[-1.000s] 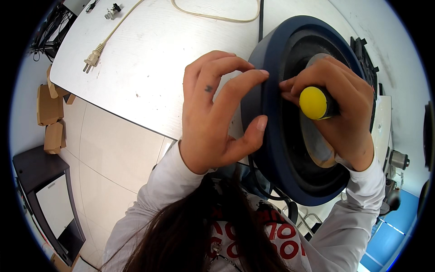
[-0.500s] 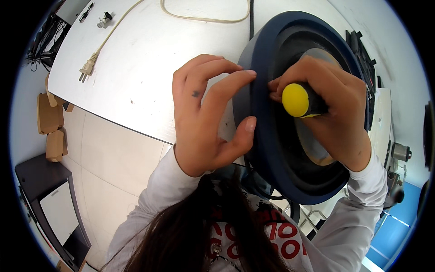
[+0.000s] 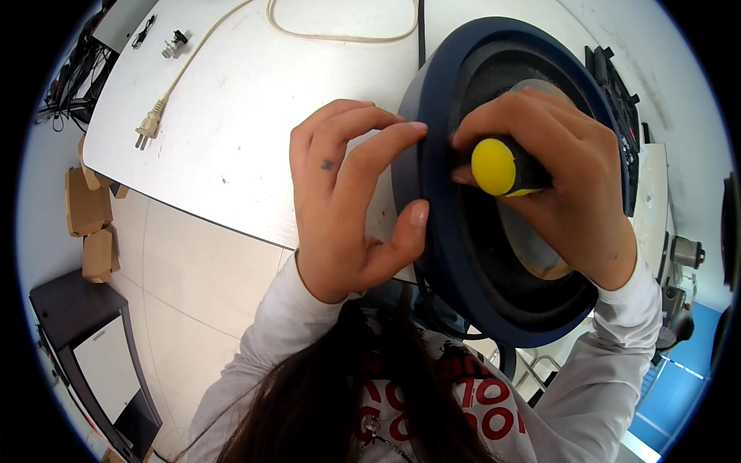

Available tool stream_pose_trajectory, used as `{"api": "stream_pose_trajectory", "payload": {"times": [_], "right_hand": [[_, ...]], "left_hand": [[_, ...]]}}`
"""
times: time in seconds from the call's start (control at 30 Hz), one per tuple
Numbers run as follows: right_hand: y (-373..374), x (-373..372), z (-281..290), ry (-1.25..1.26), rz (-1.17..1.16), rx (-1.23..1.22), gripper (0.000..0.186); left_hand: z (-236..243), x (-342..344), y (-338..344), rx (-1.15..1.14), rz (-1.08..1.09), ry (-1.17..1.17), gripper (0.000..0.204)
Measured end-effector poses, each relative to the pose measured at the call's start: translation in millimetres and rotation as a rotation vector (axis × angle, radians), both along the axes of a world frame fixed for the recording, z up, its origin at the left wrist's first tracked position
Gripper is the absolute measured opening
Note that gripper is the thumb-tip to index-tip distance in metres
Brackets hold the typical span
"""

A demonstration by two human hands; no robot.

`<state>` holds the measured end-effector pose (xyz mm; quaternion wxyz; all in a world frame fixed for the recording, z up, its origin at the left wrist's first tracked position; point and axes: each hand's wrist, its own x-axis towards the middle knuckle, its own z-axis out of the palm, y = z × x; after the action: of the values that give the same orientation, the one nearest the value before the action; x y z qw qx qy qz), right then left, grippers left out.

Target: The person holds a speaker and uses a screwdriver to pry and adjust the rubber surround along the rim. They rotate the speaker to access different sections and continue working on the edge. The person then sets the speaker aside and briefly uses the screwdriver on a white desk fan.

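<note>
She has a big round dark-blue appliance housing (image 3: 455, 255) tipped up on its side at the near edge of the white table (image 3: 255, 116), its open face turned to the right, so the black inner ring and a pale disc deep inside show. Her left hand (image 3: 347, 204) cups the blue rim from the left: fingers curled over the far part of the edge, thumb pressed against it lower down, so the rim is pinched between them and held steady. Her right hand (image 3: 563, 181) is closed tight around a screwdriver (image 3: 502, 166) with a yellow butt and black grip, all fingers wrapped round the handle. The shaft and tip are hidden behind the hand, so I cannot tell what they bear on.

It looks like a fastening step inside the rim. The next turn would need the left hand to keep the housing from rolling while the driver stays square to its seat.

Far left on the table lies a beige power cord (image 3: 224, 35), plug (image 3: 148, 127) near the edge.
</note>
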<state>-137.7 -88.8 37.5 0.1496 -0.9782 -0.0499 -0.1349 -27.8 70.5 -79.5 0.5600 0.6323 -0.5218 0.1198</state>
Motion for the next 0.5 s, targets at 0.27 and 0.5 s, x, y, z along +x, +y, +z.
{"api": "stream_pose_trajectory", "payload": {"times": [0.27,0.5], "right_hand": [[-2.9,-1.0,-1.9,0.008,-0.021,0.039,0.027],[1.1,4.3,0.1,-0.009,-0.03,0.025,0.028]], "left_hand": [[-0.2,-0.5,0.6,-0.006,-0.008,0.013,0.047],[1.1,-0.1,0.9,0.013,-0.007,0.003,0.048]]}}
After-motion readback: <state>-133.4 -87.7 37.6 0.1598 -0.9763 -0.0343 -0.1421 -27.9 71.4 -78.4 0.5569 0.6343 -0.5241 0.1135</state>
